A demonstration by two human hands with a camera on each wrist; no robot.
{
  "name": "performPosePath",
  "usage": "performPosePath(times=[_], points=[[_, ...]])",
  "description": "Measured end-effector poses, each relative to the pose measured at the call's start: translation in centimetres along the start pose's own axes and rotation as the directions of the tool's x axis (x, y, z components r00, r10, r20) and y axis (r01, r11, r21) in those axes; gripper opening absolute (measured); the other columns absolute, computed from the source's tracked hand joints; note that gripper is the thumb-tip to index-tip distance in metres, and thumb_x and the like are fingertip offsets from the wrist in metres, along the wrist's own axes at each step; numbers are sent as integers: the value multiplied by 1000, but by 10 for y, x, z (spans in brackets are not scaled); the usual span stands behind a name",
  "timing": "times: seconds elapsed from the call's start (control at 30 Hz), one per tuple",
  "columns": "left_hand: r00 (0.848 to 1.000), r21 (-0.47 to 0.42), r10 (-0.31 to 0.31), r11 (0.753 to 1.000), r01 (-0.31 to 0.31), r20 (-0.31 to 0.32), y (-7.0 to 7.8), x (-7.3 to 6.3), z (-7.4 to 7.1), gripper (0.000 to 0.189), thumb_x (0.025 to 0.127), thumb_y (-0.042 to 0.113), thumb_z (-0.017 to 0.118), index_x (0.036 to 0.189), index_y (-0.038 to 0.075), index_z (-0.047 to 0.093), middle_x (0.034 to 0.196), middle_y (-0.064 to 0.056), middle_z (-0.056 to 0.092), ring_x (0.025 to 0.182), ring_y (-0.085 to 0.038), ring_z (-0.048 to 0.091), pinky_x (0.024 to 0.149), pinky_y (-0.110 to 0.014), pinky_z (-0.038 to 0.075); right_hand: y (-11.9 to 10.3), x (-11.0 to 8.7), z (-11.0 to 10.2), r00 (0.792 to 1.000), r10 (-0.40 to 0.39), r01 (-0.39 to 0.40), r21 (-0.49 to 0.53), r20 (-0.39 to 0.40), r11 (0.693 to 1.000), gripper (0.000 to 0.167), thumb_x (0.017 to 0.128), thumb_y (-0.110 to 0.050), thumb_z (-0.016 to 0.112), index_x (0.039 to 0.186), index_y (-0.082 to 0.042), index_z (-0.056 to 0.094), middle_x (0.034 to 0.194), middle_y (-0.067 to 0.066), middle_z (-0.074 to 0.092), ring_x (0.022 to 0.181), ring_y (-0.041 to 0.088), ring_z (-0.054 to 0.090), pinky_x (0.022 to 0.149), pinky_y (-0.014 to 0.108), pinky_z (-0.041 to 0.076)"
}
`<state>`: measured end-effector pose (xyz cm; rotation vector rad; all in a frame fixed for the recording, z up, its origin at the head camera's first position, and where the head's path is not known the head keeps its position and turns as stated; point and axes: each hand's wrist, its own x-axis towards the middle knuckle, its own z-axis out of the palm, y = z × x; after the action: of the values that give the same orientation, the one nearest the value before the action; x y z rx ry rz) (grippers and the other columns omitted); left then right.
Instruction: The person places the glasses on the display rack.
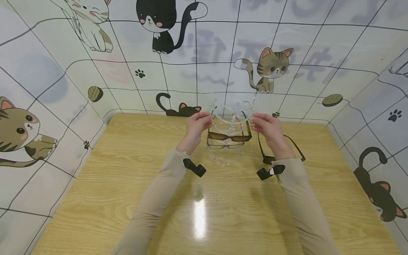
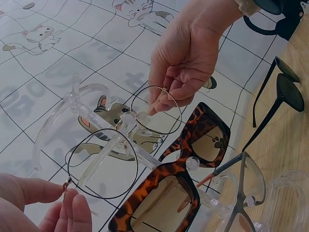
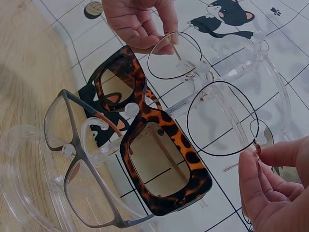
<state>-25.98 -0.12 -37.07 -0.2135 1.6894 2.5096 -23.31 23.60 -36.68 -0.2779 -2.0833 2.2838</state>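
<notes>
Both hands hold a pair of round, thin-rimmed eyeglasses [image 2: 137, 163], one at each side, in front of the upper part of a clear display stand [image 1: 234, 115]. My left hand [image 1: 198, 127] pinches the frame by one hinge between thumb and fingers. At the opposite hinge, my right hand [image 3: 275, 181] pinches it the same way. Just below, tortoiseshell sunglasses [image 3: 166, 118] rest on the stand. Lower still sit grey-framed eyeglasses [image 1: 225, 146], also on the stand. The round lenses overlap the stand's central post in both wrist views.
Dark sunglasses [image 1: 268, 160] lie on the wooden table [image 1: 134, 170] to the right of the stand, partly behind my right forearm. A cat-patterned wall covering [image 1: 216, 76] rises behind the table and along both sides.
</notes>
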Motion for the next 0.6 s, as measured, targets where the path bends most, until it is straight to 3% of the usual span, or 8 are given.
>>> performPosePath(times=[0.17,0.33,0.6], points=[[1000,17,7,1000,-7,-4,1,0,0,15,84,-3,65,99,-6,61,75,-1,61,58,-8,59,61,-17,53,1,-1,-1,1000,9,-9,-21,-10,1000,25,91,-11,62,113,1,58,83,-3,66,74,7,62,66,15,53],[999,51,31,998,-31,-7,2,-5,-3,23,85,-2,64,107,-9,59,78,-2,62,62,-9,61,66,-20,55,3,-5,-6,1000,-14,14,-38,-3,999,33,91,-12,63,116,6,55,85,0,64,73,8,61,67,16,54],[992,72,125,989,-126,26,1,-20,-7,14,85,-3,62,99,-5,60,75,-1,61,66,-8,61,67,-20,54,7,-15,-20,999,-32,34,-57,43,998,9,93,-8,58,102,-7,57,83,-2,65,73,7,63,70,16,53]])
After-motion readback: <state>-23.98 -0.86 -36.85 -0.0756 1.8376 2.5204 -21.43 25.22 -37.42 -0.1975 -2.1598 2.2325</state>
